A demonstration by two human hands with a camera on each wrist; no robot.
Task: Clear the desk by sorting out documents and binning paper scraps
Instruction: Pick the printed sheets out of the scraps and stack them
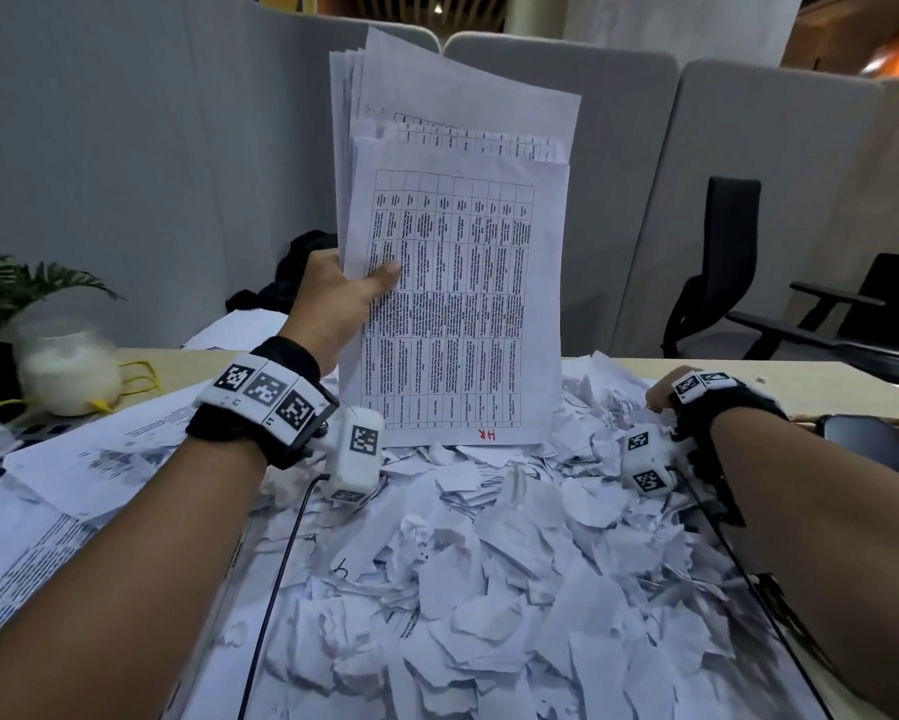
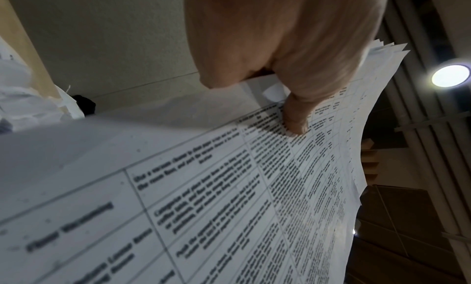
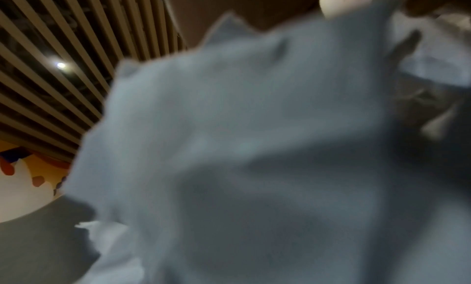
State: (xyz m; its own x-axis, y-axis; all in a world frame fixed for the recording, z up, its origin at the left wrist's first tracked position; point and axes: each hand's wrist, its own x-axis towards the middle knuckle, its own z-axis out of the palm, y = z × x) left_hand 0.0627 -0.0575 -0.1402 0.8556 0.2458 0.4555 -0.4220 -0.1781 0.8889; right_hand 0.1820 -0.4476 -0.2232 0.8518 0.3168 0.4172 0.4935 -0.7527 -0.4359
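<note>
My left hand (image 1: 351, 293) grips a stack of printed documents (image 1: 452, 283) upright above the desk, thumb (image 2: 295, 117) pressed on the top sheet's table (image 2: 229, 197). The top sheet bears a red "HR" mark at its lower edge. A big heap of torn white paper scraps (image 1: 489, 563) covers the desk in front of me. My right hand (image 1: 663, 394) is dug into the far right side of the heap; its fingers are hidden by scraps. The right wrist view is filled by a blurred white scrap (image 3: 242, 147), so the fingers' hold stays unclear.
More printed sheets (image 1: 99, 459) lie flat at the left. A white jar (image 1: 68, 371), a plant (image 1: 16, 283) and yellow cable sit at the far left. Grey partitions (image 1: 125, 174) back the desk. A dark phone (image 1: 868, 439) lies at the right, black chairs (image 1: 717, 262) beyond.
</note>
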